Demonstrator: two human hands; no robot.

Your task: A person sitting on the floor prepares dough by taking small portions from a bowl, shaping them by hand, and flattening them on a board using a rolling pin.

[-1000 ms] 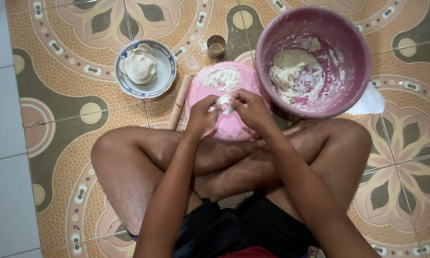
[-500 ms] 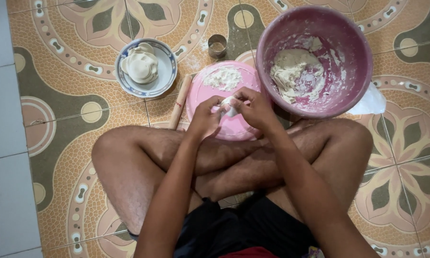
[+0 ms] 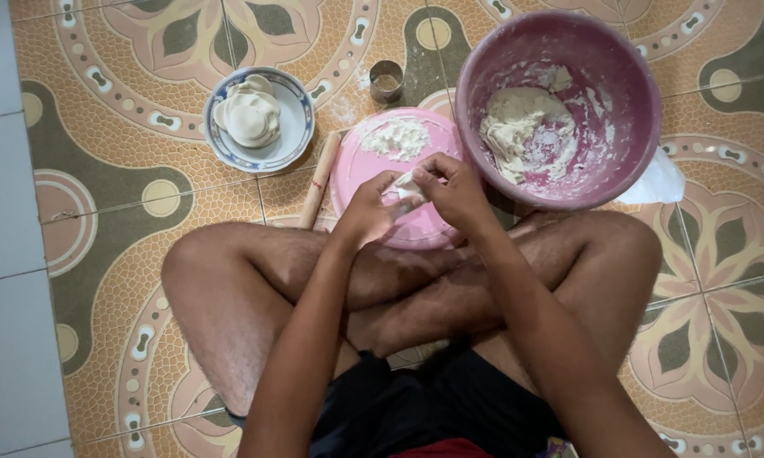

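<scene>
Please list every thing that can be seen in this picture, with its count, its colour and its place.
dough piece: one, white, pinched between both hands above the pink board
pink board: one, round, pink, on the floor in front of the crossed legs
flour pile: one, white, on the far part of the pink board
large bowl: one, pink-purple, far right on the floor
dough mass: one, whitish, inside the large bowl
small bowl: one, white with blue rim, far left
folded pieces: a heap, count unclear, white, in the small bowl
rolling pin: one, wooden, left of the pink board
metal ring: one, grey, beyond the pink board
plastic bag: one, white, beside the large bowl
left hand: one, on the dough piece
right hand: one, on the dough piece
</scene>
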